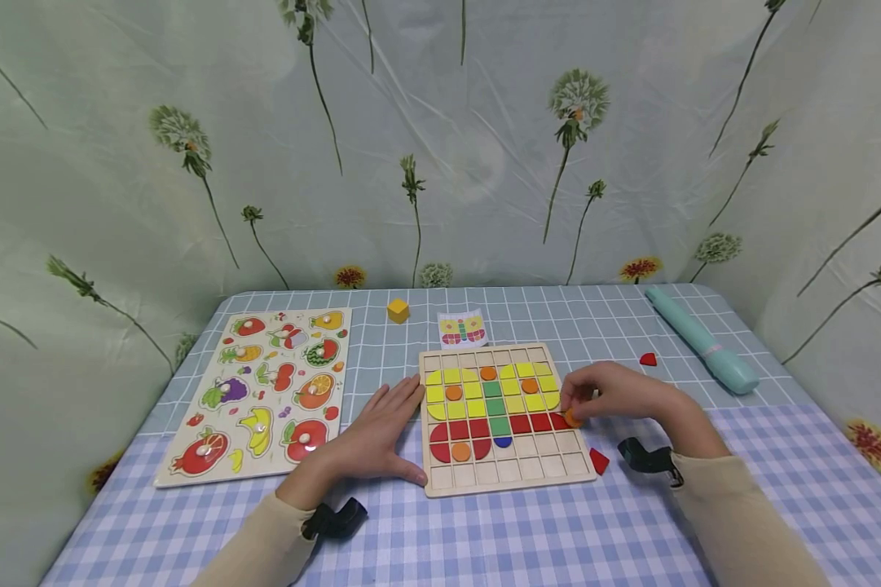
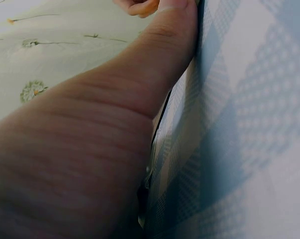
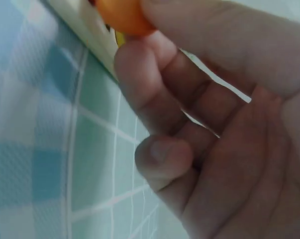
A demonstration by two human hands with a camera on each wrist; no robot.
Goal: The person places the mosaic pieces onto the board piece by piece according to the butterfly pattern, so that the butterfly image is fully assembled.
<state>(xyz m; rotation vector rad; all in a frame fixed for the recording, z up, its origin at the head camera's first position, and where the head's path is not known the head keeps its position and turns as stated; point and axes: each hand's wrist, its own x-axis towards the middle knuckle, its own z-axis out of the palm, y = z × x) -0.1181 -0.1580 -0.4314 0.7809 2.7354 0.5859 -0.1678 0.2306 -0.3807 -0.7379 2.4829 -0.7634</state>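
A wooden grid board [image 1: 557, 468] lies on the table, with yellow, red, green, orange and blue flat pieces forming a butterfly-like pattern. My left hand [image 1: 377, 440] rests flat at the board's left edge, fingers spread and thumb near its lower left corner. At the right edge, my right hand [image 1: 619, 393] pinches an orange disc [image 3: 124, 15] between thumb and fingers, over the end of the red row. One red rounded piece [image 1: 598, 461] lies beside the board's lower right side. Another red piece [image 1: 649, 359] sits farther back on the right.
Behind the board stands a small picture card [image 1: 462, 328] of the butterfly pattern. A yellow cube [image 1: 398, 311] is at the back. A fruit puzzle board [image 1: 253, 473] lies on the left, and a rolled teal item [image 1: 704, 342] on the right. A floral curtain hangs behind.
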